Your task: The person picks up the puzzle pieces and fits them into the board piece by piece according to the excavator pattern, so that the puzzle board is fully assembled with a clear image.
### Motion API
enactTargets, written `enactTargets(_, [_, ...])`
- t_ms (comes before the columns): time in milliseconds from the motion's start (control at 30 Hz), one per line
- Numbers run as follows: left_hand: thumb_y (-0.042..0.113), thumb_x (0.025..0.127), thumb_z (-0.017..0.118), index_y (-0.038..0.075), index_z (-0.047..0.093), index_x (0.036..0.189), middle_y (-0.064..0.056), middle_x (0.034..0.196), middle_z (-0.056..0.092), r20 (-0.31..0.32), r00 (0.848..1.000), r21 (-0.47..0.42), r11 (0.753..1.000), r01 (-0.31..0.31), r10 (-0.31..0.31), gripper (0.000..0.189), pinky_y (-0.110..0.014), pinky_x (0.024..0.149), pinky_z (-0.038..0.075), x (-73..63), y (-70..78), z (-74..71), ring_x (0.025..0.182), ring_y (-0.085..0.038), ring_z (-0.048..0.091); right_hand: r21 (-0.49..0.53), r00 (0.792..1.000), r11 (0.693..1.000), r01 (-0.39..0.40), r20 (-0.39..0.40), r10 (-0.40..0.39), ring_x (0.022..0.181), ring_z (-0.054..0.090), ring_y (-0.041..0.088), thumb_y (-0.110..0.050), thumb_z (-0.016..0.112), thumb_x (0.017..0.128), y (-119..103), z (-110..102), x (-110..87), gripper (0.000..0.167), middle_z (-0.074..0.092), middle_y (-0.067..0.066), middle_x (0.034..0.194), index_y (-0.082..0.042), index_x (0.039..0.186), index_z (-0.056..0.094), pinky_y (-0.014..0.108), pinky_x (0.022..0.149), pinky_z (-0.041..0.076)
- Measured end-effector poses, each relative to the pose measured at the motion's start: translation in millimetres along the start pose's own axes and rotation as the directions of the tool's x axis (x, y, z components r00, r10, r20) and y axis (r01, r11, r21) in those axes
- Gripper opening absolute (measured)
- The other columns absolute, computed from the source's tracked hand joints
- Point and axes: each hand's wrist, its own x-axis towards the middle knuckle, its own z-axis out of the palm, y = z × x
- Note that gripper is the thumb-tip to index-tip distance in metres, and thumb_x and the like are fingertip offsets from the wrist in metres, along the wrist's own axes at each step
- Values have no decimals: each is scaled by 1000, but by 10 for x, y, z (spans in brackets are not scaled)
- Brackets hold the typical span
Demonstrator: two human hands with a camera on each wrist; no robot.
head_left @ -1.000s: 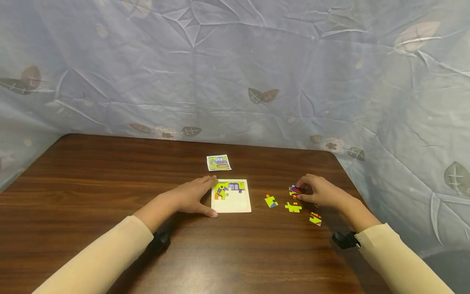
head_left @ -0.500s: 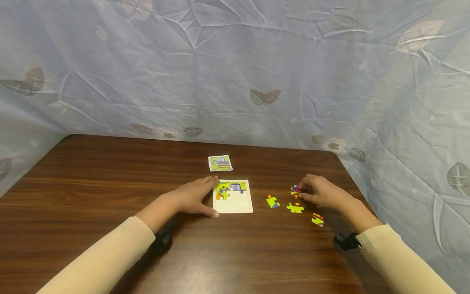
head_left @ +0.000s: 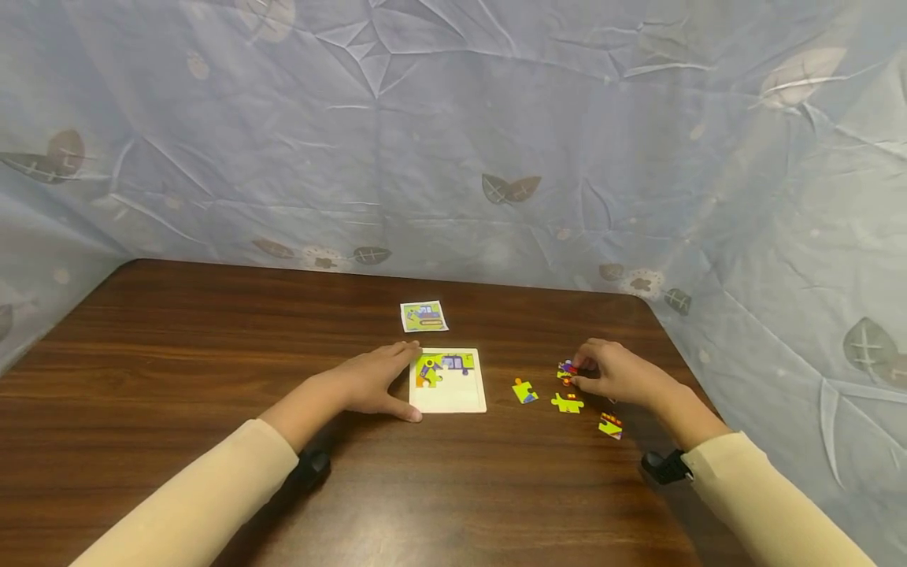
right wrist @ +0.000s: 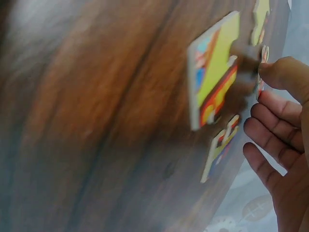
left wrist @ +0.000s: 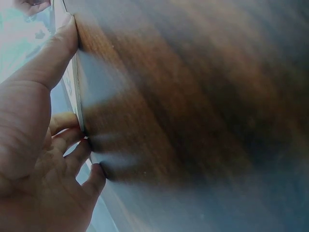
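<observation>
Right hand, right of centre, pinched a puzzle piece low over the bench; left hand, fingers straight, steadied the puzzle tray at centre; judged risks: the thin piece slipping, or the tray sliding.

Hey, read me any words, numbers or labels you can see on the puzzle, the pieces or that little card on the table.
No readable text anywhere.
Small card: only a picture, too small to show any lettering.
Puzzle board: coloured picture, no words visible.
Loose pieces: colour patches only, blurred in the right wrist view.
Piece at the right hand: too small to tell.
</observation>
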Motion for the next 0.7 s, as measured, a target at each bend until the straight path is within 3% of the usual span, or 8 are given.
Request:
enactTargets(300, [57,87,80,5,22,167,-19,175,20,8,1000,-2,1000,6,-6,111,-66,127,27,7,-27,34,161,-43,23,15,994,994,105,-45,-104,90,68,18,-14,78,92,-276,-10,173,16,70,5,98,-4,102,71,39,79,61])
enactTargets(700, [58,88,78,7,25,167,-14,177,19,10,1000,5,1000,9,-9,108,-64,128,27,11,-32,17,162,-42,23,28,985,985,169,29,-170,102,71,19,-24,77,95,-937,13,495,23,69,3,109,-7,110,72,38,89,62])
